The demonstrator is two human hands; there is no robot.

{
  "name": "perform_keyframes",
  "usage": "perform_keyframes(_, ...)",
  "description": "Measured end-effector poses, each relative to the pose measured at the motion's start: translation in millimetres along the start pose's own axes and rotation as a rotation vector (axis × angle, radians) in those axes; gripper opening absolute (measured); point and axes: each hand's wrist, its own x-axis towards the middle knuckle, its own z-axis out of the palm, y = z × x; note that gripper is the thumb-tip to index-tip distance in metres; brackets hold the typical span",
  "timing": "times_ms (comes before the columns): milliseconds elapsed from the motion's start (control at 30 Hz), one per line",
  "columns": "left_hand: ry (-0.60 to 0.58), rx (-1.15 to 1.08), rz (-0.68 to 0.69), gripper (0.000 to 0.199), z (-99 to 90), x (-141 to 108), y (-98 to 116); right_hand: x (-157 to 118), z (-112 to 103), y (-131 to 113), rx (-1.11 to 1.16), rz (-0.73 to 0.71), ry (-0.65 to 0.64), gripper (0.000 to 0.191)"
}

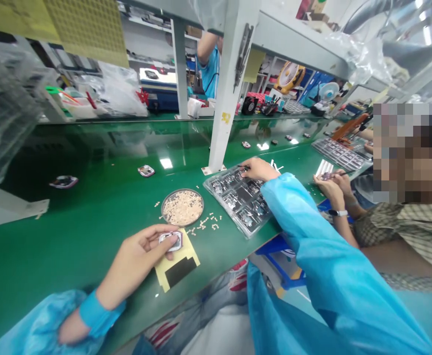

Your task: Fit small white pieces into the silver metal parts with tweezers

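My left hand (136, 256) is closed on a small rounded device housing (171, 240) with a pale face and purple edge, thumb on top. Under it lies a yellow paper sheet (162, 274) with a dark rectangle on it. My right hand (259, 169) reaches over the far side of a clear plastic tray (251, 231), whose compartments hold many small metallic parts. Its fingers are pinched, and a dark bit shows at the tips, too small to name. Between the hands stands a round dish (182, 207) full of tiny beige pieces, several more scattered beside it.
Similar housings (146, 170) lie along the green table (101, 217). A white post (225, 98) rises behind the tray. At right a co-worker's hands (332, 187) work on a small part, near another parts tray (340, 154). Plastic bags hang at the left.
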Motion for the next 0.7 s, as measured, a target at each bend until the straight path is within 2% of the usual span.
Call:
perform_keyframes(100, -0.004, -0.012, -0.003, 0.041, -1.6, 0.3, -0.6, -4.1, -9.5, 5.3, -0.025, 0.017, 0.022, 0.024)
perform_keyframes(200, -0.008, -0.071, -0.022, 0.037, -0.5, -1.0, 0.9, -25.0, -17.7, -2.0, -0.009, 0.010, 0.104, 0.020)
perform_keyframes(267, -0.016, -0.110, -0.042, 0.035, 0.7, -2.4, 2.0, -48.2, -18.9, -17.8, 0.134, -0.029, 0.188, 0.022)
perform_keyframes(333, -0.021, -0.142, -0.054, 0.036, 1.1, -3.7, 1.9, -77.4, -14.4, -41.7, 0.416, -0.081, 0.188, 0.026)
perform_keyframes(467, -0.041, -0.162, -0.010, 0.042, -1.2, -5.0, -1.6, -136.4, 14.0, -99.7, 0.854, -0.064, -0.018, 0.023)
perform_keyframes(533, -0.048, -0.166, 0.019, 0.042, -2.3, -5.6, -2.3, -155.2, 34.1, -126.1, 1.011, -0.038, -0.113, 0.021)
perform_keyframes(600, -0.035, -0.158, 0.037, 0.041, -2.2, -6.7, -1.4, -163.5, 53.4, -147.0, 1.094, 0.000, -0.140, 0.021)
perform_keyframes(700, -0.011, -0.146, 0.063, 0.045, 0.0, -9.5, 1.1, -162.8, 74.1, -166.1, 1.116, 0.026, -0.155, 0.022)
